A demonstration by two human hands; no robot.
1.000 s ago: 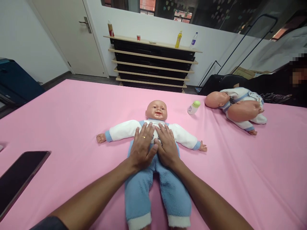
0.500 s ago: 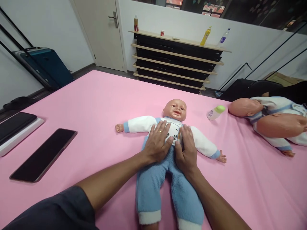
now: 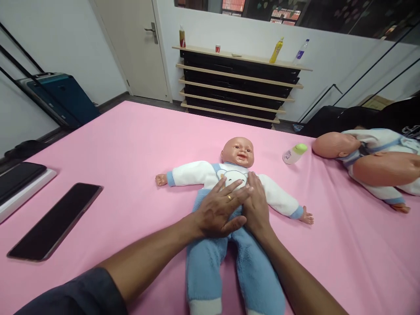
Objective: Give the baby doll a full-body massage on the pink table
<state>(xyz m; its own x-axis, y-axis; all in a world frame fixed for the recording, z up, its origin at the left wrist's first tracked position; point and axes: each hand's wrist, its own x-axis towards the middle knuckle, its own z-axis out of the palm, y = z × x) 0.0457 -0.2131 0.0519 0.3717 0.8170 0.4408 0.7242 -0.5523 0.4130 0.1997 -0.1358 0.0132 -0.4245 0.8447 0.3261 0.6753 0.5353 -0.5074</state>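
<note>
A baby doll (image 3: 206, 258) in a white top and blue fleece trousers lies on its back before me, arms spread, head away from me. My left hand (image 3: 220, 208) lies across its belly, fingers stretched out and pointing to the upper right. A ring shows on one finger. Those fingertips reach to my right hand (image 3: 257, 203), which rests flat along the right side of the doll's chest with its fingers straight. Part of my right hand's thumb is hidden behind the left hand. Neither hand grips anything.
A pink-covered table (image 3: 138, 144) carries everything. At right lie a second doll (image 3: 334, 145) and another bald doll head (image 3: 387, 170), near a bottle with a green cap (image 3: 294, 154). Left are a smartphone (image 3: 55, 221) and a dark case on a white box (image 3: 24, 188). A shelf unit (image 3: 236, 83) stands behind.
My left hand has slid from the left side of the doll's chest down and across its belly to the right hand, uncovering more of the bear face. My right hand stays nearly in place.
</note>
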